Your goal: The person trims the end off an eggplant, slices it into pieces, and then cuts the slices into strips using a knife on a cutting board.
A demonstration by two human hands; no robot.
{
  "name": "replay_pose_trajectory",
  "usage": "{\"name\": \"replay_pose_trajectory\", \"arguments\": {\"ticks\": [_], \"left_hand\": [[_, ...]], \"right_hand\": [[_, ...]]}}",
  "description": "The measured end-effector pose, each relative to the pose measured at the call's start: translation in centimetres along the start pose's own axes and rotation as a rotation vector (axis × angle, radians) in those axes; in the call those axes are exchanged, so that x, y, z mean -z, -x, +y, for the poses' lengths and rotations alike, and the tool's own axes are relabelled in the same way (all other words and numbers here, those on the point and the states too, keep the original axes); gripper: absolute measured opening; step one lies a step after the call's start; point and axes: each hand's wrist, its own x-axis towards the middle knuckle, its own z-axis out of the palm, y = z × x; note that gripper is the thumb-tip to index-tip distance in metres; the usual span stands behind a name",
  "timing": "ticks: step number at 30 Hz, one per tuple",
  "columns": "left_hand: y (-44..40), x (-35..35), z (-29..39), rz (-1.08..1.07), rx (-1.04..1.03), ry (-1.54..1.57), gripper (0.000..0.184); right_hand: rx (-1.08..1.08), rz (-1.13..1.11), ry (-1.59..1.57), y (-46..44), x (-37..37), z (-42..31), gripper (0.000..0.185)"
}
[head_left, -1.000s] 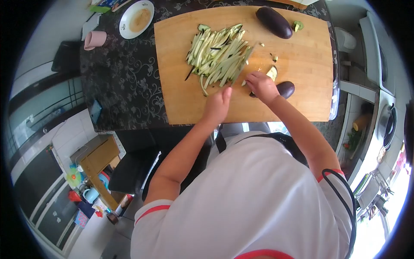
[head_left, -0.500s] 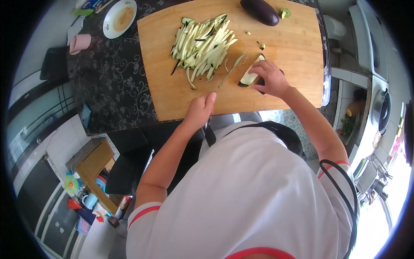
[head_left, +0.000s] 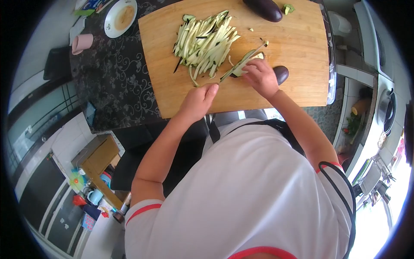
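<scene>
My left hand (head_left: 199,102) is closed round the handle of a knife (head_left: 226,76), whose narrow blade points up and right over the cutting board (head_left: 297,93). The fingers of my right hand (head_left: 261,78) are bent onto a cut eggplant piece (head_left: 260,56) with pale flesh, right beside the blade; they cover much of it. Just right of that hand lies a dark eggplant chunk (head_left: 281,74). A heap of eggplant strips (head_left: 206,43) is on the board's left half. A whole eggplant (head_left: 264,9) rests at the far edge, near a green eggplant stem end (head_left: 288,8).
The board lies on a black floral-patterned table (head_left: 123,82). At far left are a white plate (head_left: 120,18) with brown residue and a pink cup (head_left: 82,43). Small scraps (head_left: 251,30) dot the board. A dark chair (head_left: 138,149) stands below the table.
My right hand has shifted left with the cut piece, meeting the blade, and the dark chunk is now uncovered beside it. The knife remains in my left hand.
</scene>
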Motion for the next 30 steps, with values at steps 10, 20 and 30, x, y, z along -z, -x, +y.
{"name": "replay_pose_trajectory", "arguments": {"ticks": [10,20,30], "left_hand": [[-2.5,1.4,2.0,-0.185,0.017,-0.263,0.043],[-4.2,-0.3,2.3,-0.131,-0.077,-0.444,0.042],[-5.5,-0.7,-1.4,0.036,-0.078,-0.222,0.044]], "right_hand": [[-0.071,0.061,0.079,0.6,-1.1,1.1,0.013],[-0.078,0.081,0.109,0.7,-1.2,1.0,0.015],[-0.076,0.056,0.095,1.1,-1.2,1.2,0.016]]}}
